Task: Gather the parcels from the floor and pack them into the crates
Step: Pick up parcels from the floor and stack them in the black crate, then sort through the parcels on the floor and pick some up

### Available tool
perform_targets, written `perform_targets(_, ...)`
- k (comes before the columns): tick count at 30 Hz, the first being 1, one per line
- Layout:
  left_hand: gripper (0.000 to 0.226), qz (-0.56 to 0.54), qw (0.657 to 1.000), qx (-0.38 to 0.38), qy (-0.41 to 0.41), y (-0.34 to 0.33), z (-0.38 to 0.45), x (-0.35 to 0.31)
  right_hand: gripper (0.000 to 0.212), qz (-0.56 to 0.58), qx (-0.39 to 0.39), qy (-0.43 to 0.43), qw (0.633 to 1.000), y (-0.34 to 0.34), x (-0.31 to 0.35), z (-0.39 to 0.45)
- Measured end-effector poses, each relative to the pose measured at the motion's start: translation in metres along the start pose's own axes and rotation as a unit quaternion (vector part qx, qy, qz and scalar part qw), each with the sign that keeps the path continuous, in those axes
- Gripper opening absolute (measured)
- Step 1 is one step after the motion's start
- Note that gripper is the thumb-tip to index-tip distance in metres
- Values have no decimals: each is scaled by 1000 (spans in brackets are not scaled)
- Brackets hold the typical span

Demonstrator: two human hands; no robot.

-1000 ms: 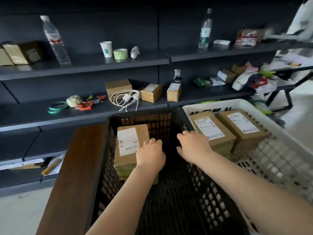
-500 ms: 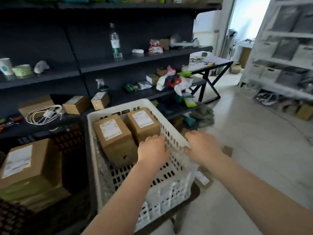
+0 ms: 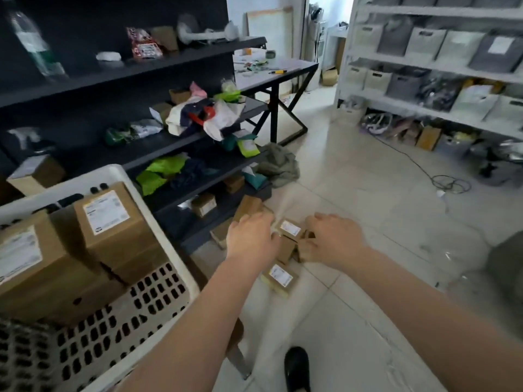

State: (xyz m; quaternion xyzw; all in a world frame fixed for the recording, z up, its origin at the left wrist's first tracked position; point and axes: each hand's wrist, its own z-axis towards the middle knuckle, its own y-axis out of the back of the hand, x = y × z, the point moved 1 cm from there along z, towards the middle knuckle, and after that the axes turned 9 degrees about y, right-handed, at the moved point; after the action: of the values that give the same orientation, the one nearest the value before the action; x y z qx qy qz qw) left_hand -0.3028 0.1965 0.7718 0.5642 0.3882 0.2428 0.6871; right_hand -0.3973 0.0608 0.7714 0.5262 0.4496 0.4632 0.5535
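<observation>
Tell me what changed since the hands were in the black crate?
Both hands moved right, out of the black crate and past the white crate. The left hand and right hand now reach toward the small parcels on the floor, holding nothing. The two parcels in the white crate stayed put.

Open tiled floor (image 3: 368,193) right of the parcels (image 3: 288,230) — dark shelving (image 3: 198,162) crowds their left.

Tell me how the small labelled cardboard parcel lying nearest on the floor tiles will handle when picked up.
The small brown cardboard parcel with a white label looks boxy and flat-sided, so probably stiff and unlikely to roll. Its small size suggests it is light. The glossy pale floor tiles may let it slide if nudged.
</observation>
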Motion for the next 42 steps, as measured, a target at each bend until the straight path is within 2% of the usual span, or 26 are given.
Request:
perform_targets(7,26,-25,999,43,17,-43,122,-47,38,-9,90,-55,994,-10,-114,48)
perform_targets(14,35,5,998,59,-11,-60,248,-99,41,-3,68,-86,994,-2,-226,124)
perform_targets(19,32,24,997,79,12,-83,302,-110,38,-1,64,-38,997,-23,-274,191)
perform_targets(24,7,67,991,88,81,-120,348,-116,36,14,77,42,996,-62,-322,263)
perform_targets(29,24,49,972,100,207,-158,393,-125,37,51,140,138,979,-105,-376,325)
perform_targets(36,38,-18,920,147,362,-213,430,-122,43,58,240,211,946,-157,-430,401)
perform_targets(42,32,-4,888,210,408,-323,434,-79,34,58,331,234,912,-276,-425,443)
